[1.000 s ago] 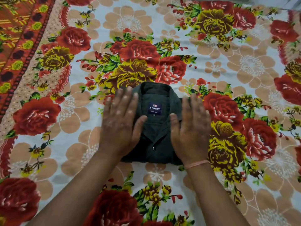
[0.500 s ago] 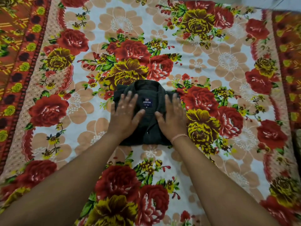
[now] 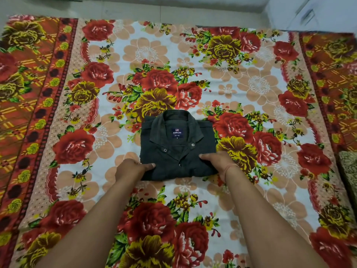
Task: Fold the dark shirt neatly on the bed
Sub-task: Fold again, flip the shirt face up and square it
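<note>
One dark, near-black button-front shirt [image 3: 178,146] lies folded into a compact rectangle near the middle of the bed, on a flowered bedsheet [image 3: 257,89] printed with red and yellow roses on a white and peach ground. The collar faces away from the person, and a small navy label [image 3: 177,133] reading ARROW shows inside it. Three metal snap buttons can be counted on the open placket: one on the left collar flap, one on the right, one lower down near the centre.

Two bare hands are in view. The left hand [image 3: 131,169] sits at the shirt's near left corner with its thumb lying on top of the cloth; the other fingers are out of sight, so whether they are tucked under the fold cannot be told. The right hand [image 3: 218,161] sits at the near right edge, thumb on top in the same way, its remaining fingers likewise hidden. A thin pinkish thread band [image 3: 229,168] circles the right wrist. Both forearms reach in from the bottom of the view, angled toward each other.

The shirt's four edges look fairly straight. Bare sheet surrounds it on every side, with wide room left and right out to the orange patterned borders [image 3: 29,113]. Beyond the far edge of the bed runs a pale floor [image 3: 135,10].
</note>
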